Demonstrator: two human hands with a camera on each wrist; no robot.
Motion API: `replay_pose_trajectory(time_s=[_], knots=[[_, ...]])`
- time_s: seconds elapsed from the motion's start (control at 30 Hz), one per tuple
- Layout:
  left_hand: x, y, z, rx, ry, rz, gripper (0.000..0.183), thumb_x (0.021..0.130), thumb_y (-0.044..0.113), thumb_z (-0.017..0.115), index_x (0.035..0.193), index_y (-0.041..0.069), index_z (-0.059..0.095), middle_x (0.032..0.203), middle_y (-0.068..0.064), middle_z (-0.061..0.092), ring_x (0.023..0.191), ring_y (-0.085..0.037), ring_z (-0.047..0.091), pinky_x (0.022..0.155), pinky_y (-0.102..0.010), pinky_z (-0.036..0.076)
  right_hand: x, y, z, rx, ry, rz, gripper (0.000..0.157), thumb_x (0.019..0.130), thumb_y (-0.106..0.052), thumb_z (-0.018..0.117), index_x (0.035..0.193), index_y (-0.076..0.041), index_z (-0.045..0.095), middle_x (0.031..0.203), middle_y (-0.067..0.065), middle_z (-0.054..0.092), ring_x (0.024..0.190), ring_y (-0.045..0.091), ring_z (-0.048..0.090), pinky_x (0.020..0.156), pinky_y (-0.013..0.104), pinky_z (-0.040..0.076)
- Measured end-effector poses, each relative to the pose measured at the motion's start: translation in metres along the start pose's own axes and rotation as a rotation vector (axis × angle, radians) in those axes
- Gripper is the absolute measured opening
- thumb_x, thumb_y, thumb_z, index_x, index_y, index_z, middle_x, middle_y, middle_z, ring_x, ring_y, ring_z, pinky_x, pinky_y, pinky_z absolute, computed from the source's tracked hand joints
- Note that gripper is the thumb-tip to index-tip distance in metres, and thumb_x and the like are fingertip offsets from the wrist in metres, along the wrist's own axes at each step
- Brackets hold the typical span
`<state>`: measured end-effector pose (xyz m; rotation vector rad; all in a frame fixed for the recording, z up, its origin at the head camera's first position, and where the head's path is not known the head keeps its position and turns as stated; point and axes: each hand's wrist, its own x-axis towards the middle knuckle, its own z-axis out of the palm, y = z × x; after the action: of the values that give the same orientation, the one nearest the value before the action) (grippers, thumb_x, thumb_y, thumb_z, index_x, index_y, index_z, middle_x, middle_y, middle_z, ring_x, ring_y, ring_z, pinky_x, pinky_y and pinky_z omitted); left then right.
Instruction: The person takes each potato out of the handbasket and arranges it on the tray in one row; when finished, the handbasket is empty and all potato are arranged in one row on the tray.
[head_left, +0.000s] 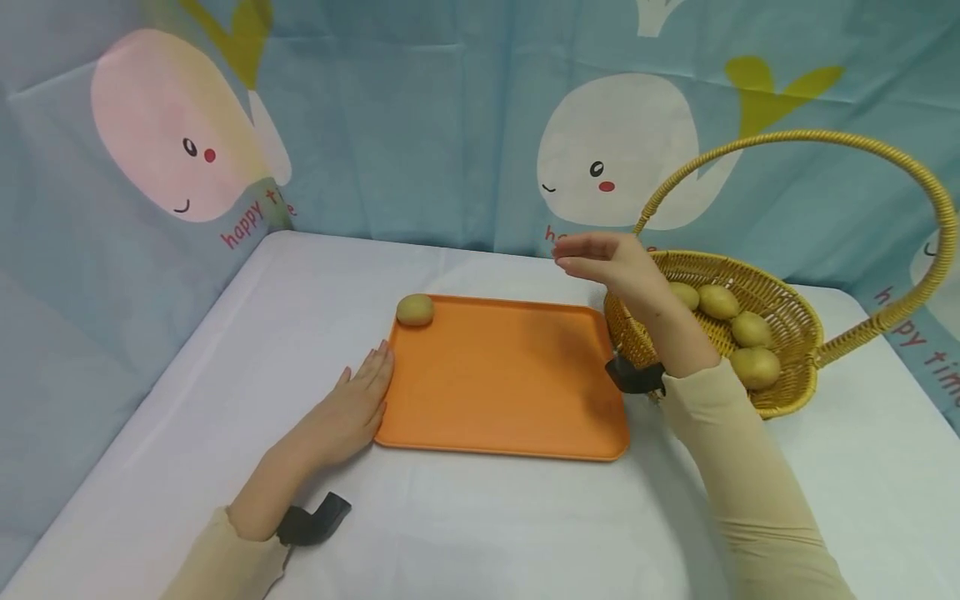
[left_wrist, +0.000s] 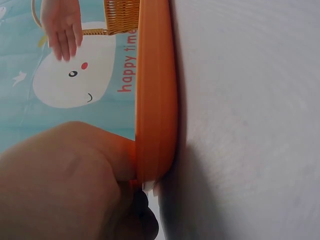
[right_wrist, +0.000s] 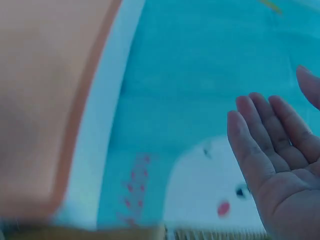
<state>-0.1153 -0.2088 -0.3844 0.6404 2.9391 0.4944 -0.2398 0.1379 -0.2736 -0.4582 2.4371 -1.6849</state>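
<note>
An orange tray lies flat on the white table. At its left edge rests my left hand, the fingers extended along the rim; the left wrist view shows that hand against the tray's side. One yellow-brown oval potato sits in the tray's far left corner. My right hand is raised beside the basket's left rim, holding nothing. In the right wrist view its palm shows, with the fingers nearly straight. Several similar potatoes lie in the wicker basket.
A tall hooped handle rises from the basket at the right. Behind the table hangs a light blue curtain printed with whales. Black straps are on both wrists.
</note>
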Motion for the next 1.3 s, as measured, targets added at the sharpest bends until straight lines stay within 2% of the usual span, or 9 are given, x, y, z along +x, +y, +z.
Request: replay_pose_trajectory(time_s=[0.13,0.37,0.47,0.63,0.93,1.0,1.1,1.2,1.3], knots=[[0.000,0.002,-0.001,-0.007,-0.003,-0.003,0.058,0.097,0.010,0.043,0.145,-0.012,0.018,0.153,-0.026,0.011,0.140,-0.040,0.014,0.106,-0.062,0.016,-0.013,0.003,-0.032,-0.056,0.067,-0.002,0.038,0.088,-0.021,0.068,0.120,-0.001,0.063,0.105,-0.004,0.069,0.100,0.011,0.061,0.089,0.024,0.045],[-0.001,0.004,-0.004,-0.017,0.003,-0.003,0.057,0.097,0.009,0.042,0.145,-0.012,0.019,0.153,-0.026,0.011,0.139,-0.041,0.014,0.106,-0.063,0.015,-0.029,0.021,-0.090,0.194,0.078,-0.049,0.022,0.089,-0.006,0.064,0.111,-0.002,0.067,0.103,0.004,0.070,0.098,0.015,0.065,0.083,0.024,0.051],[-0.001,0.004,-0.004,-0.015,-0.004,-0.005,0.057,0.097,0.009,0.042,0.145,-0.012,0.018,0.153,-0.027,0.011,0.140,-0.041,0.014,0.106,-0.063,0.015,-0.034,0.031,-0.110,0.199,0.087,-0.018,0.021,0.090,-0.005,0.063,0.110,-0.008,0.069,0.104,0.001,0.069,0.099,0.012,0.064,0.082,0.024,0.051],[-0.001,0.003,-0.004,-0.012,-0.002,-0.006,0.058,0.096,0.008,0.043,0.144,-0.013,0.018,0.152,-0.027,0.011,0.139,-0.041,0.014,0.106,-0.063,0.015,-0.038,0.046,-0.133,0.173,0.134,0.051,0.021,0.090,-0.009,0.064,0.110,-0.012,0.067,0.106,-0.003,0.066,0.097,0.008,0.064,0.081,0.020,0.051],[0.000,0.004,-0.002,-0.014,-0.007,-0.002,0.058,0.097,0.009,0.042,0.145,-0.012,0.017,0.153,-0.026,0.010,0.140,-0.041,0.014,0.106,-0.063,0.015,-0.041,0.072,-0.157,0.416,0.301,0.136,0.013,0.085,-0.003,0.067,0.096,-0.009,0.071,0.094,0.002,0.069,0.088,0.012,0.067,0.079,0.023,0.052],[0.000,0.005,-0.003,-0.018,-0.006,-0.001,0.058,0.096,0.009,0.042,0.145,-0.012,0.017,0.153,-0.027,0.010,0.140,-0.041,0.014,0.106,-0.063,0.015,-0.041,0.077,-0.160,0.372,0.326,0.150,0.013,0.085,-0.003,0.068,0.097,-0.008,0.071,0.092,0.000,0.069,0.086,0.010,0.067,0.078,0.022,0.052],[0.001,0.006,-0.005,-0.018,-0.005,0.002,0.058,0.096,0.009,0.043,0.145,-0.012,0.017,0.152,-0.027,0.010,0.139,-0.042,0.014,0.105,-0.064,0.015,-0.041,0.085,-0.163,0.202,0.332,0.179,0.017,0.087,-0.009,0.068,0.103,-0.008,0.069,0.092,-0.007,0.067,0.086,0.005,0.064,0.078,0.020,0.052],[0.001,0.005,-0.005,-0.011,-0.007,0.003,0.059,0.096,0.009,0.043,0.145,-0.013,0.017,0.152,-0.027,0.011,0.139,-0.042,0.014,0.105,-0.064,0.015,-0.041,0.091,-0.165,0.032,0.313,0.226,0.026,0.089,-0.015,0.065,0.114,-0.005,0.064,0.091,-0.015,0.064,0.086,0.000,0.062,0.079,0.020,0.051],[0.002,0.005,-0.004,-0.008,-0.009,0.002,0.059,0.096,0.009,0.043,0.145,-0.013,0.017,0.152,-0.027,0.011,0.139,-0.042,0.015,0.105,-0.064,0.015,-0.041,0.095,-0.167,-0.041,0.283,0.269,0.036,0.092,-0.016,0.061,0.124,0.001,0.056,0.088,-0.020,0.064,0.085,-0.004,0.062,0.081,0.021,0.051]])
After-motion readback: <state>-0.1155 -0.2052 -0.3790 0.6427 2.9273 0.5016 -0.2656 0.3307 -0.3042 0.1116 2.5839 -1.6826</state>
